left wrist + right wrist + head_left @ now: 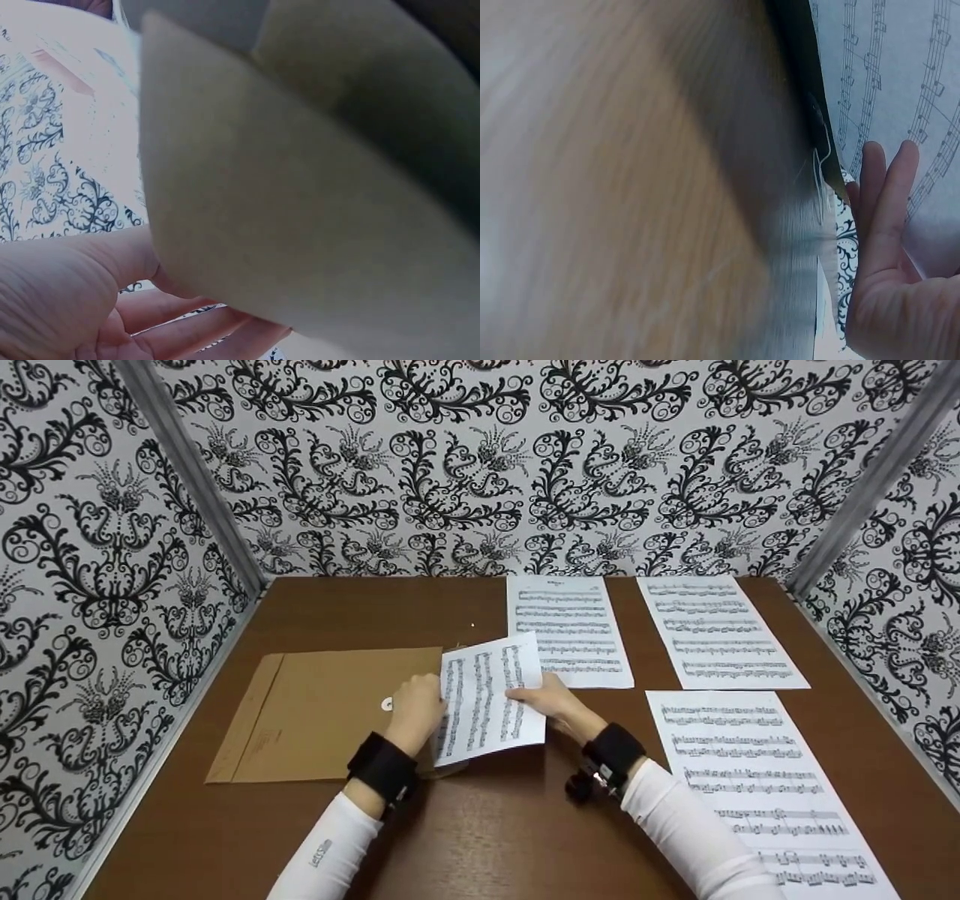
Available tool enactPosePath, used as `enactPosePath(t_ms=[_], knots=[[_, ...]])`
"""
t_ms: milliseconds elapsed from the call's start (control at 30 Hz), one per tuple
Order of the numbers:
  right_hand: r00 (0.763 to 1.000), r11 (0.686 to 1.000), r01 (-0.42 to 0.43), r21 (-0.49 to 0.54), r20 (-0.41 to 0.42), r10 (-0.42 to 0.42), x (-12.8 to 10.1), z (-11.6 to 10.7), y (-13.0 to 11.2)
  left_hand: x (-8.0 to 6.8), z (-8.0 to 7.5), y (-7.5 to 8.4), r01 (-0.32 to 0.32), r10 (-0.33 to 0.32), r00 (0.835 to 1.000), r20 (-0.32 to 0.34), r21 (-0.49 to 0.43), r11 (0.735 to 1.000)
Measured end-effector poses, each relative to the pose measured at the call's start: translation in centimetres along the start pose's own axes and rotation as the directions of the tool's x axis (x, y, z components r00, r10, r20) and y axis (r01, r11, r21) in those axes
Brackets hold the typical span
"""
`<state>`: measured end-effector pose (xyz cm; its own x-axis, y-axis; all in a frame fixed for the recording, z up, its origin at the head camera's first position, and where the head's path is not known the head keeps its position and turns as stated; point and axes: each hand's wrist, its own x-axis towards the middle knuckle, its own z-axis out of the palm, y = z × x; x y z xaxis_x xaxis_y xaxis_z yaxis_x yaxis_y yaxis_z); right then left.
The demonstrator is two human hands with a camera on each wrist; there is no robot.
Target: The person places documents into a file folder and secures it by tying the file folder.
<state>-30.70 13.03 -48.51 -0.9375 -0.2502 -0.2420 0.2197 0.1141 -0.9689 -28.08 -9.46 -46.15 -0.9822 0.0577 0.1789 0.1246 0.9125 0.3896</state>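
A brown paper envelope lies flat on the left of the table, its opening to the right. My left hand grips the envelope at that opening; the left wrist view shows the thumb against the brown paper and the fingers under it. A sheet of music stands partly out of the opening, turned sideways and slightly bowed. My right hand pinches its right edge, thumb on the printed face. From the right wrist, the fingers spread behind the sheet.
On the brown table, one music sheet lies at the back middle. A second sheet is at the back right, and a third lies partly under the right forearm. Patterned walls enclose the table. A thin string hangs near the envelope.
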Motion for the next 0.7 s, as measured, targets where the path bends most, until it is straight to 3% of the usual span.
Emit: enactPosePath(t_ms=[200,433,700], knots=[[1.0,1.0,0.002,0.015,-0.005,-0.002,0.0,1.0,0.0,-0.2,-0.3,0.1,-0.002,0.001,1.0,-0.009,-0.041,0.999],[0.999,0.998,0.05,-0.043,-0.008,-0.05,0.2,2.0,0.1,-0.2,-0.3,0.4,-0.03,0.028,0.999,-0.037,-0.041,0.999],[0.998,0.999,0.042,-0.019,-0.038,-0.043,0.2,3.1,-0.1,-0.4,-0.5,0.7,-0.018,0.017,1.0,-0.021,-0.045,0.999]])
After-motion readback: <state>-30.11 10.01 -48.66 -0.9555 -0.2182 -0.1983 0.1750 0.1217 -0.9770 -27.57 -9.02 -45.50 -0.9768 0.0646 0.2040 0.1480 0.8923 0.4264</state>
